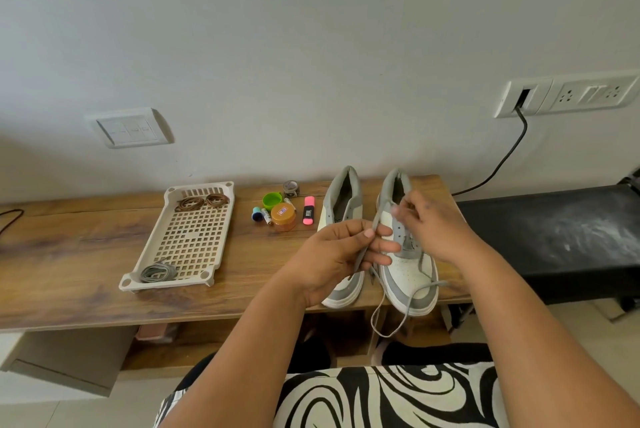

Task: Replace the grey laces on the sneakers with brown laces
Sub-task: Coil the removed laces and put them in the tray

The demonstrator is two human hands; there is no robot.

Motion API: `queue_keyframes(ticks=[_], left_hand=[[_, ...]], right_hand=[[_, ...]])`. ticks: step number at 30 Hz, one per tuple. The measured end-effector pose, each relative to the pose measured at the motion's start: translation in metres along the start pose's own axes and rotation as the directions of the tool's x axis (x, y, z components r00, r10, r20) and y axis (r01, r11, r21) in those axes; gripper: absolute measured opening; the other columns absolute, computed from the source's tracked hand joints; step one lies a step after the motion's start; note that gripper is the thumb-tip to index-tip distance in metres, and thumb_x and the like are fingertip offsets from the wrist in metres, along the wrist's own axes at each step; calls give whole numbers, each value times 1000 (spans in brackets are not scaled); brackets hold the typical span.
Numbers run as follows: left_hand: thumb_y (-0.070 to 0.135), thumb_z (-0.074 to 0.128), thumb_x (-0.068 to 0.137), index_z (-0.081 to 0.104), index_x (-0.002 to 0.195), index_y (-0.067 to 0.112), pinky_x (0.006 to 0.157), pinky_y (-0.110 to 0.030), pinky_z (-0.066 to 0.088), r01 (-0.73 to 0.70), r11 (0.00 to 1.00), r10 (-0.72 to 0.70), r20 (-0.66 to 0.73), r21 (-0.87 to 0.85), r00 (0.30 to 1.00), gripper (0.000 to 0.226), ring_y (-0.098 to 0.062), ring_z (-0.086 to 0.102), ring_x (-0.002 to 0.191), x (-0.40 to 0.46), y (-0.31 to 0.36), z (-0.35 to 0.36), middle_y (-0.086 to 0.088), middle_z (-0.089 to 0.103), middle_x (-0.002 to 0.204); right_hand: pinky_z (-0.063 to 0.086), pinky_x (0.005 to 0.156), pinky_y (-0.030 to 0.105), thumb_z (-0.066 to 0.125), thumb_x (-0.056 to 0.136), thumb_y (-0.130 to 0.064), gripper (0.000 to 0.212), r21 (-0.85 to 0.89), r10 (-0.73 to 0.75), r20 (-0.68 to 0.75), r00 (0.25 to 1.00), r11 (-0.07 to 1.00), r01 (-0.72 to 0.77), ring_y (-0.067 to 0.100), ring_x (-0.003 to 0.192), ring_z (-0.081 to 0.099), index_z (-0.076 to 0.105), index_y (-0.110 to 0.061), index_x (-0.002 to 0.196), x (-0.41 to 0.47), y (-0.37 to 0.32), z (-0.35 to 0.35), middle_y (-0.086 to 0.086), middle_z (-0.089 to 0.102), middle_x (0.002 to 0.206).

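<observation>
While unlacing goes on at the right shoe: risks below run from the biggest thing to the smallest.
Worktop (86,254): both sneakers stand near its front edge; a hard tug could drag one off.
Tray (188,237): it holds the brown laces (202,201) at its far end and a grey bundle (157,271) at its near end, well apart from the hands.
Right sneaker (408,271): nobody pins it down, so pulling may tip or slide it.
Left sneaker (341,206): it appears already unlaced, and stands just beside its mate.
Left hand (332,254): pinches the grey lace (363,251) between thumb and fingers; a slip loses tension.
Right hand (436,223): fingers curled at the upper eyelets, seemingly pinching the lace; exact contact is unclear.
Lace loop (388,323): it dangles past the edge and could snag in an eyelet.
</observation>
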State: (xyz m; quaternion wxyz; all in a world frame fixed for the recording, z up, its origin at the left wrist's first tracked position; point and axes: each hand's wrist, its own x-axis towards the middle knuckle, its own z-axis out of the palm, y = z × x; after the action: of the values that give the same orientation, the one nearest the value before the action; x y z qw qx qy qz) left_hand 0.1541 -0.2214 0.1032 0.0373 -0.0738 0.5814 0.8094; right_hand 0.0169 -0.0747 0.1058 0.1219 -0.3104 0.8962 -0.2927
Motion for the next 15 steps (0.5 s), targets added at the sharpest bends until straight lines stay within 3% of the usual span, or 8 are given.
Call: queue_keyframes(ticks=[2,4,7,9,12,15], left_hand=[[11,43,103,64,115,6,73,-22,47,-19,997,15,-52,-77,999,25,-14,69,83,2,-1,0,-7,74,102],[11,43,103,65,117,6,73,-21,49,-37,989,24,-88,-144,996,26,-14,70,86,4,-2,-1,-8,73,105],[11,44,103,66,120,7,75,-22,50,-43,981,22,-110,-191,994,28,-14,71,88,5,-3,-2,-10,73,108],[12,43,103,67,117,8,74,-21,50,-37,978,14,-114,-205,993,28,-13,71,88,5,-2,-2,-10,73,108],[12,44,102,66,119,8,76,-21,52,-36,978,17,-95,-205,995,28,-12,71,90,4,-1,-4,-11,72,112],[8,44,101,59,132,8,91,-26,51,-34,988,36,10,-148,999,34,-14,69,105,0,1,-3,-10,68,125]], right_hand=[[36,65,22,54,97,-38,28,-80,-45,131,990,995,56,10,93,50,43,-33,123,-6,-6,1,-11,54,100],[36,75,20,61,95,-27,41,30,-129,168,977,992,126,5,103,48,44,-38,131,-9,-10,6,-20,49,103],[39,70,3,58,95,-7,39,171,-215,138,967,967,190,-16,87,50,55,-29,126,-11,-20,11,-18,52,101],[39,70,0,54,95,-2,32,244,-242,90,966,946,214,-23,81,51,62,-23,118,-10,-23,14,-15,56,97],[40,71,0,50,100,-13,26,289,-218,70,974,939,189,-21,85,54,66,-27,115,-7,-19,16,-20,61,96],[41,69,2,51,100,-15,27,270,-193,69,979,948,168,-11,87,57,65,-37,107,-6,-16,11,-25,62,95]])
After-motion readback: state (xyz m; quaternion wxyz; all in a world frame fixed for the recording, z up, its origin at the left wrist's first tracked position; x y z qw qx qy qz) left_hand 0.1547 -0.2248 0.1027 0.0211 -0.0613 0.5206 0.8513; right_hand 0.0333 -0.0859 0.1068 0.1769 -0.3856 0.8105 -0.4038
